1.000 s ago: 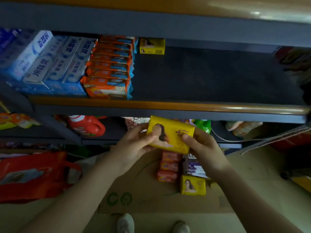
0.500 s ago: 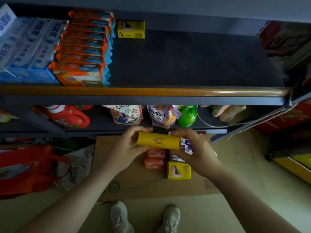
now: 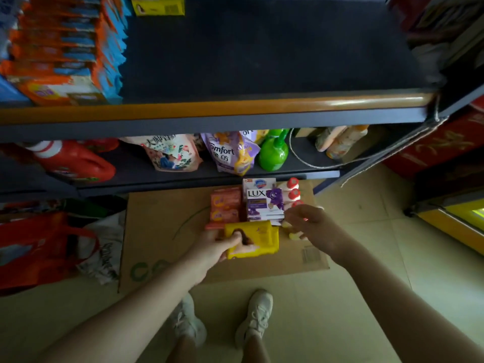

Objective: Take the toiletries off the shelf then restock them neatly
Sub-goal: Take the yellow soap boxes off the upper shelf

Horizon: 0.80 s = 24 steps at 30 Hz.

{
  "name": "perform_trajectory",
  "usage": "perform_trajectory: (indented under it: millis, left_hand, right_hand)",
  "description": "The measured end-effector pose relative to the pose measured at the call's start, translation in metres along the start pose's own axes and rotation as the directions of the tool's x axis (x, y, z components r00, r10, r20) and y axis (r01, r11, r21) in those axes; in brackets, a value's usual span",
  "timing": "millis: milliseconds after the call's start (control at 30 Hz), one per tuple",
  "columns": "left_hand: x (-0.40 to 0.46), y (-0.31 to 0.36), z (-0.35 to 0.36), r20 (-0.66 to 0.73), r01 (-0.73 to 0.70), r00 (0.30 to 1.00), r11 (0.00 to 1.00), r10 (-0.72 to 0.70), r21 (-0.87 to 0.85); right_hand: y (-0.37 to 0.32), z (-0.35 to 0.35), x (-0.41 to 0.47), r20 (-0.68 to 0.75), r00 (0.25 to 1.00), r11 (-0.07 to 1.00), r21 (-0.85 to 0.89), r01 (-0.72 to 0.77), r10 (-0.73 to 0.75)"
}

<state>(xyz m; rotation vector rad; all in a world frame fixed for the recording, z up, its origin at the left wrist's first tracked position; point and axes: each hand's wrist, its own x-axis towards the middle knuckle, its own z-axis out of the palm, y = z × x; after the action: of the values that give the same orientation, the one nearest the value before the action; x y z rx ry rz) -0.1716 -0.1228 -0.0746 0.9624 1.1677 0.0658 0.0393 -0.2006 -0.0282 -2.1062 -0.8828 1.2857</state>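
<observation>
Yellow soap pack (image 3: 252, 239) (left-hand (image 3: 212, 247) pinch)

A yellow soap packet (image 3: 255, 238) is partly covered by the thumb of the left hand (image 3: 213, 247); whether a second packet lies beneath cannot be told. What the blurred right hand (image 3: 311, 224) pinches, if anything, cannot be made out. The orange-and-blue boxes (image 3: 60, 48) are cut off by the left edge, their print smeared. A yellow box (image 3: 157, 5) is cropped at the top.
</observation>
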Motion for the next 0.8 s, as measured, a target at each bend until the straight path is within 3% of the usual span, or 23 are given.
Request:
perform_trajectory:
  millis: [67, 167, 433, 567, 733, 800]
  left_hand:
    - [0.020, -0.018, 0.004, -0.079, -0.042, 0.995, 0.986, 0.055, 0.160]
    - [0.050, -0.043, 0.017, -0.106, -0.010, 0.994, 0.978, 0.032, 0.206]
    - [0.101, -0.063, 0.058, -0.339, 0.006, 0.930, 0.918, 0.140, 0.396]
    - [0.106, -0.061, 0.058, -0.338, 0.038, 0.918, 0.800, 0.209, 0.599]
    - [0.097, -0.047, 0.056, -0.325, 0.064, 0.933, 0.817, 0.154, 0.573]
    - [0.083, -0.032, 0.048, -0.268, -0.001, 0.942, 0.802, 0.201, 0.597]
  right_hand:
    - [0.022, 0.000, 0.004, 0.000, 0.997, 0.994, 0.076, -0.078, 0.078]
    - [0.049, 0.004, 0.012, 0.007, 0.990, 0.987, 0.068, -0.143, 0.143]
    - [0.079, 0.003, 0.031, 0.081, 0.995, 0.998, -0.034, -0.051, 0.054]
    - [0.079, 0.003, 0.039, 0.090, 0.996, 0.997, -0.081, -0.015, 0.022]
    - [0.059, -0.001, 0.034, 0.077, 0.996, 0.999, 0.009, 0.048, -0.048]
    - [0.044, -0.003, 0.029, 0.044, 0.995, 0.993, 0.075, 0.090, -0.093]
